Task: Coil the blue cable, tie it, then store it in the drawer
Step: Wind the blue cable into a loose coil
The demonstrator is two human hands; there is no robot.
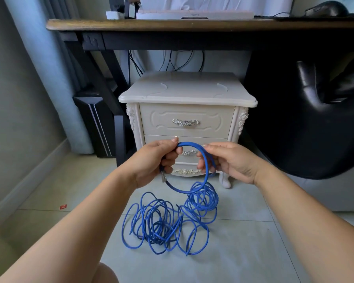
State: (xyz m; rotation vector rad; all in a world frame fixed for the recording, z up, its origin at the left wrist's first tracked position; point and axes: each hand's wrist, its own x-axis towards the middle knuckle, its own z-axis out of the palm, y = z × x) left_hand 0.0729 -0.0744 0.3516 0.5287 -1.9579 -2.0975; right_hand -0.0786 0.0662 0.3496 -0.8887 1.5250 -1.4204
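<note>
Knee point(108, 272) at 6 o'clock. Left hand point(155, 158) fingers curled round a loop of blue cable point(189, 143), plug end hanging below. Right hand point(231, 160) pinches the loop's 3 o'clock side. Rest of the cable lies tangled on the floor point(243, 242), 6 o'clock of the hands. Nightstand point(187, 92) at 12, top drawer point(186, 129) closed.

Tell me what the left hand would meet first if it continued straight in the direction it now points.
Apart from the blue cable it grips, the left hand would probably first meet the white nightstand's second drawer front, near its metal handle. Depth is unclear.
</note>
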